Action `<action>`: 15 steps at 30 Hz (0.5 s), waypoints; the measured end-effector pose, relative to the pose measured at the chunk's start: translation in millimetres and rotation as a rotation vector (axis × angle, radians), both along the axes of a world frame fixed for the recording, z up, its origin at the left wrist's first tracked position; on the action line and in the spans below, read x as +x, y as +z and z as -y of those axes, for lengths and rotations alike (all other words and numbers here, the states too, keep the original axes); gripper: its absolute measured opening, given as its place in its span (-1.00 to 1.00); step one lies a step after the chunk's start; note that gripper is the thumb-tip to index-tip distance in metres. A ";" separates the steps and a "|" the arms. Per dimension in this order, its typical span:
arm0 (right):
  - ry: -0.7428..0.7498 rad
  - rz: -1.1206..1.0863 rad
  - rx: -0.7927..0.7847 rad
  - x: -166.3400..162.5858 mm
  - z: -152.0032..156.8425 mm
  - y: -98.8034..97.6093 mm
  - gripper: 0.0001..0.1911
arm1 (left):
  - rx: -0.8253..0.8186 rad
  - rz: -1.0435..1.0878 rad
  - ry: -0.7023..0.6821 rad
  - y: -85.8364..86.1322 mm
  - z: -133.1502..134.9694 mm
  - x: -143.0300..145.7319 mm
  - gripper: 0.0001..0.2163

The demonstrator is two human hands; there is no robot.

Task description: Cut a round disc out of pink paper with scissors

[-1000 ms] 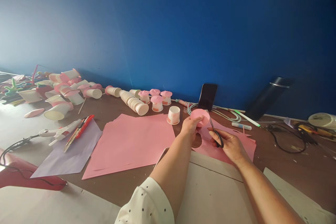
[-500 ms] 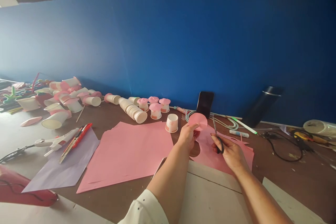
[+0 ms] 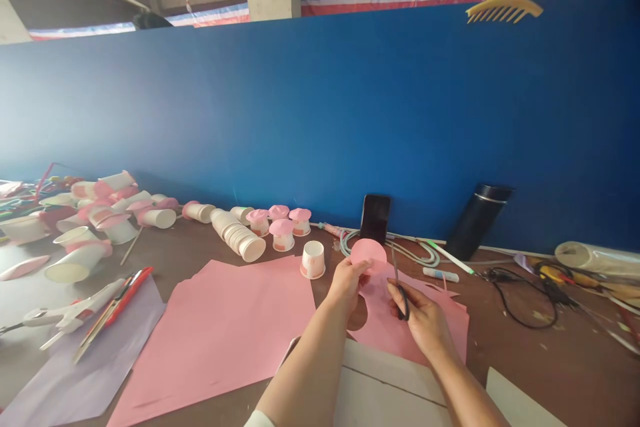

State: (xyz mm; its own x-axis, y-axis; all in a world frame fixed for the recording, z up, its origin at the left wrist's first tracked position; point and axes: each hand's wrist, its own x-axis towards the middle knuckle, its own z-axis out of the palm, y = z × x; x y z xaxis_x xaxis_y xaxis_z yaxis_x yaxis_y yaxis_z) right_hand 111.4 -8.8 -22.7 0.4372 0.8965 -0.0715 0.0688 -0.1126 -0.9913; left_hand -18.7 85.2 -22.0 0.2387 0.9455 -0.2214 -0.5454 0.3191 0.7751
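My left hand [image 3: 350, 281] pinches a round pink paper disc [image 3: 369, 253] at its lower edge and holds it up above the table. To its right, my right hand [image 3: 419, 312] grips black-handled scissors [image 3: 404, 300], whose blades point upward beside the disc. Whether the blades touch the paper I cannot tell. Below both hands lies a pink sheet [image 3: 390, 327] with a rounded cut-out. A white paper cup [image 3: 313, 260] stands upside down left of my left hand. Behind it are several cups with pink paper roofs [image 3: 283, 233].
A large pink sheet [image 3: 225, 327] lies left of my arms. A red utility knife [image 3: 117, 307] and a white glue gun [image 3: 75, 310] rest on purple paper [image 3: 95, 373]. A phone [image 3: 375, 217] and a black bottle [image 3: 477, 223] lean against the blue partition [image 3: 320, 113]. Stacked cups [image 3: 237, 235] lie behind.
The camera view has tilted up and shifted right, so more shows above the partition. My left hand still holds the disc, and the scissors remain in my right hand beside it.
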 end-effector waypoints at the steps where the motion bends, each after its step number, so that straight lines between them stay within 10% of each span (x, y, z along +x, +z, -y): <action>1: 0.002 -0.008 -0.002 -0.2 0.2 -0.6 -0.41 | 0.003 -0.008 0.006 -1.7 -1.5 1.4 -0.58; 15: -0.010 -0.030 -0.007 -5.1 -3.1 8.3 -0.38 | -0.007 0.044 -0.013 -3.0 -5.2 5.3 -0.53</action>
